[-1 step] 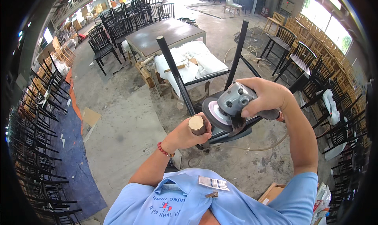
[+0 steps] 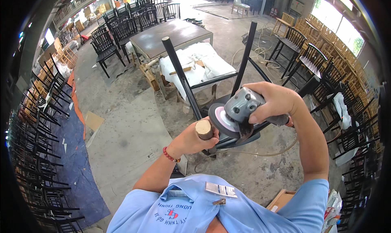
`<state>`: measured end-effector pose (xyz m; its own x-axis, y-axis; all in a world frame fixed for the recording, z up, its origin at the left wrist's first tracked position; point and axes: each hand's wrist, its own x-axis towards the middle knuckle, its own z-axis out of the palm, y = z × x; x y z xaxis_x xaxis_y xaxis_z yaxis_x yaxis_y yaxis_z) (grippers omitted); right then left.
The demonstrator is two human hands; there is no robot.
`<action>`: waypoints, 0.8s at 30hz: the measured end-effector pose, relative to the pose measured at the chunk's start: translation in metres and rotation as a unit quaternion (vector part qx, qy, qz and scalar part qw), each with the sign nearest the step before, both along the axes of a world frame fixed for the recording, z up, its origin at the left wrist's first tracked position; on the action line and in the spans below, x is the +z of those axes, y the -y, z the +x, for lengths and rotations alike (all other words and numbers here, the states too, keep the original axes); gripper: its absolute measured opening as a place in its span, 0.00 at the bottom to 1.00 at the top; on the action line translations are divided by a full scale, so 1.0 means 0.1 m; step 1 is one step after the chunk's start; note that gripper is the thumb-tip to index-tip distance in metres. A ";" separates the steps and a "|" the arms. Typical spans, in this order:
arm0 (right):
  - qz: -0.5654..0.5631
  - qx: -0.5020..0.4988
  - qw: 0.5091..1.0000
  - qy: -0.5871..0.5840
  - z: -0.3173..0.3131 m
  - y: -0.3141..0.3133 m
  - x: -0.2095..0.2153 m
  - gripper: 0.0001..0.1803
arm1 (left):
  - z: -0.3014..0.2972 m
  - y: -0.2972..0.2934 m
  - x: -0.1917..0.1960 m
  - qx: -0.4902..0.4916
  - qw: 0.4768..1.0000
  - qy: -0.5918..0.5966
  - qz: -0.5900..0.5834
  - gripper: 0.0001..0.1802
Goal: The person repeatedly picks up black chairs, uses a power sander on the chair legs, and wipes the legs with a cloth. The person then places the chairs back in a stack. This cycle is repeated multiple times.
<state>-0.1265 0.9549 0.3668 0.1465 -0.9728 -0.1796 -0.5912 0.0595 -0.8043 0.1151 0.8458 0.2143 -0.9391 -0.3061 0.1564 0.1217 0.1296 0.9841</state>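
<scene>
A dark wooden chair [image 2: 179, 68] stands upturned in front of me, its legs pointing up. My left hand [image 2: 189, 139] is closed around the near leg [image 2: 203, 129], just below its round, bare wood end. A red bead bracelet circles that wrist. My right hand [image 2: 275, 98] grips a grey angle grinder [image 2: 243, 104] from above, fingers wrapped over its body. The grinder's disc [image 2: 220, 118], dark-rimmed with a pale centre, is beside the fingers of my left hand. Whether it touches the leg I cannot tell. Parts of the seat are hidden behind the grinder.
Beyond the chair is a low brown-topped table [image 2: 171, 35], with white wrapping [image 2: 203, 60] nearer me. A hose [image 2: 264, 154] trails across the floor. Black chairs [image 2: 45, 180] crowd the left beside a blue sheet [image 2: 77, 168]. Black and bare wood chairs [image 2: 313, 58] line the right.
The grinder has tilted slightly in my right hand, and its disc has shifted a little toward the left. My left hand stays on the chair leg.
</scene>
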 end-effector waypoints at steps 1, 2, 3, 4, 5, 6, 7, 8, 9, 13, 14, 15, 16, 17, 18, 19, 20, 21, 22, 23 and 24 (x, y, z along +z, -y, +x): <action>-0.004 0.007 1.000 0.015 0.02 -0.01 0.00 0.29 | -0.01 0.02 0.03 0.003 1.000 0.010 -0.025 0.15; 0.022 0.008 0.999 0.025 0.03 -0.01 0.04 0.29 | -0.03 0.03 0.07 0.010 0.999 -0.002 -0.037 0.16; 0.006 0.025 1.000 0.003 0.06 -0.02 0.06 0.30 | -0.04 0.03 0.11 0.017 0.999 -0.014 -0.048 0.17; -0.008 0.043 0.999 -0.018 0.09 -0.03 0.06 0.31 | -0.04 0.02 0.12 0.025 0.998 -0.024 -0.056 0.19; -0.021 0.061 0.997 -0.038 0.13 -0.05 0.09 0.32 | -0.04 0.03 0.10 0.018 0.998 -0.024 -0.056 0.20; 0.008 0.049 0.998 -0.035 0.16 -0.09 0.17 0.34 | -0.02 0.06 0.06 0.012 0.998 -0.023 -0.055 0.21; 0.009 0.044 0.998 -0.033 0.15 -0.10 0.19 0.36 | -0.01 0.07 0.05 0.002 0.998 -0.022 -0.056 0.23; 0.010 0.039 0.999 -0.031 0.13 -0.11 0.22 0.37 | -0.02 0.05 0.07 0.011 0.997 -0.016 -0.074 0.23; 0.011 0.033 0.999 -0.029 0.11 -0.11 0.26 0.39 | -0.04 0.05 0.05 0.014 0.997 -0.016 -0.076 0.23; 0.061 -0.006 0.997 -0.040 0.24 -0.01 0.27 0.40 | -0.07 0.05 0.05 0.025 0.997 -0.022 -0.067 0.21; 0.054 0.014 0.996 -0.069 0.27 -0.07 0.32 0.40 | -0.04 0.07 0.06 0.016 0.997 -0.022 -0.072 0.20; 0.050 0.027 0.995 -0.083 0.28 -0.15 0.38 0.41 | -0.02 0.09 0.07 0.006 0.997 -0.023 -0.077 0.20; 0.048 0.045 0.993 -0.095 0.27 -0.24 0.42 0.41 | 0.03 0.11 -0.05 0.018 0.999 0.013 -0.034 0.18; 0.049 0.055 0.991 -0.110 0.23 -0.36 0.45 0.41 | 0.03 0.11 -0.04 -0.003 1.000 -0.026 -0.009 0.18; 0.037 0.018 0.990 -0.137 0.18 -0.53 0.44 0.42 | 0.03 0.12 -0.01 -0.025 0.997 -0.065 0.015 0.18; 0.033 -0.047 0.992 -0.109 0.11 -0.72 0.44 0.43 | 0.02 0.11 0.02 -0.049 0.992 -0.105 0.040 0.19; 0.028 -0.099 0.992 -0.075 0.03 -0.86 0.41 0.43 | 0.04 0.10 0.03 -0.043 0.983 -0.162 0.076 0.24; 0.017 -0.154 0.986 -0.063 -0.06 -1.06 0.39 0.42 | 0.05 0.11 0.05 -0.044 0.981 -0.171 0.083 0.25; 0.007 -0.216 0.975 -0.052 -0.15 -1.28 0.37 0.42 | 0.04 0.14 0.09 -0.052 0.978 -0.180 0.092 0.25; -0.007 -0.265 0.963 -0.057 -0.21 -1.47 0.35 0.42 | 0.00 0.18 0.13 -0.065 0.975 -0.189 0.100 0.25; -0.023 -0.316 0.946 -0.064 -0.25 -1.67 0.35 0.42 | -0.03 0.23 0.17 -0.099 0.970 -0.194 0.109 0.24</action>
